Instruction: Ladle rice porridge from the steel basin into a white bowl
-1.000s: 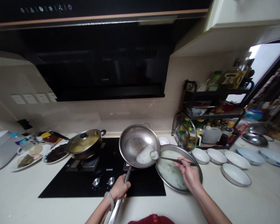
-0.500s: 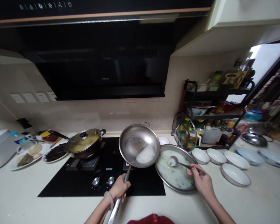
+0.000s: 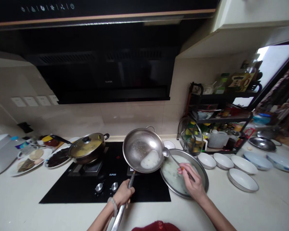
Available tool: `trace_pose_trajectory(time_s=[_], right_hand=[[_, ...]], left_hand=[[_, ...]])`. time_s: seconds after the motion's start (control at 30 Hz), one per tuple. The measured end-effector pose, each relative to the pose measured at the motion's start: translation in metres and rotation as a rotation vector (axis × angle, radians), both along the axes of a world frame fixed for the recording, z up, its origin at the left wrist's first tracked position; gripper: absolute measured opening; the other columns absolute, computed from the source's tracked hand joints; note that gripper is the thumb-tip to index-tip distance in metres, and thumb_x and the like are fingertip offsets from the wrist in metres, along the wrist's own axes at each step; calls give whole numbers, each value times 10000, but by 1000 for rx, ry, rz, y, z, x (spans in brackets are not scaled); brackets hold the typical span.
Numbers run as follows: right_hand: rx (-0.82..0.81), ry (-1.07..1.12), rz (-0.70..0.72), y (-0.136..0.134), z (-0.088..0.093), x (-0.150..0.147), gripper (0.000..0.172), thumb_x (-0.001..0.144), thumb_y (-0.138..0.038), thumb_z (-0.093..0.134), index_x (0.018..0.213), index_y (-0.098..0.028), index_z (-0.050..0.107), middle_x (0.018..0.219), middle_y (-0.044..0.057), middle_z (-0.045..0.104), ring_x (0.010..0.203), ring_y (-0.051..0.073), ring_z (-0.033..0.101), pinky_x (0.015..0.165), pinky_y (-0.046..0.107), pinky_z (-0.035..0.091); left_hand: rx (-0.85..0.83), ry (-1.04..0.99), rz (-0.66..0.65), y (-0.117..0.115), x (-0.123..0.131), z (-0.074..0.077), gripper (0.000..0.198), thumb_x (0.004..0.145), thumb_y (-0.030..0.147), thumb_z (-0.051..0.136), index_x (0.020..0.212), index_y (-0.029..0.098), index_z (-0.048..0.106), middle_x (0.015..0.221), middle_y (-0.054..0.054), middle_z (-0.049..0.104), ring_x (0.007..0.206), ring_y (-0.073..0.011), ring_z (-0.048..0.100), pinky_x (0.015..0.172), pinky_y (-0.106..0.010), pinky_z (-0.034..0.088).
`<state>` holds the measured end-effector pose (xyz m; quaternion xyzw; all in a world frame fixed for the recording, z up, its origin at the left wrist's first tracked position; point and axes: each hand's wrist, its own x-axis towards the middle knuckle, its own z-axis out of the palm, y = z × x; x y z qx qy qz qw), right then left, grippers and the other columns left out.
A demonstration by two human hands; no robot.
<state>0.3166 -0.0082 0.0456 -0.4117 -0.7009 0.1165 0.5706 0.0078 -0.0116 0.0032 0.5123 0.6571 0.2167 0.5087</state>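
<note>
Left hand: grips the wok by its handle.
Right hand: holds the ladle.
Ladle: by the wok's right edge.
Wok: above stove, beside basin.
Room: bare counter before the bowls.

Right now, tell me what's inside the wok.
The wok holds a pool of milky liquid toward its right side; most of its inner surface shows. Whatever lies beneath the liquid is hidden.
</note>
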Motion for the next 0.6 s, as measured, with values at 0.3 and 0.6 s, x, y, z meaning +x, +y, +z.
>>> trace_pose_trajectory(time_s=[0.3, 0.6], right_hand=[[76, -404, 75, 26, -27, -32, 250, 908, -139, 377, 1055, -194, 571, 936, 102, 586, 889, 224, 596, 772, 370, 521], [-26, -213, 161, 13, -31, -42, 271, 911, -101, 363, 1101, -192, 532, 962, 106, 565, 882, 192, 587, 752, 322, 528]], left_hand=[[9, -31, 18, 3, -1, -9, 149, 699, 93, 446, 762, 208, 377, 403, 100, 369, 290, -95, 383, 283, -193, 311], [8, -16, 21, 1, 0, -4, 151, 690, 84, 444, 741, 207, 373, 422, 94, 380, 296, -87, 389, 283, -179, 288]])
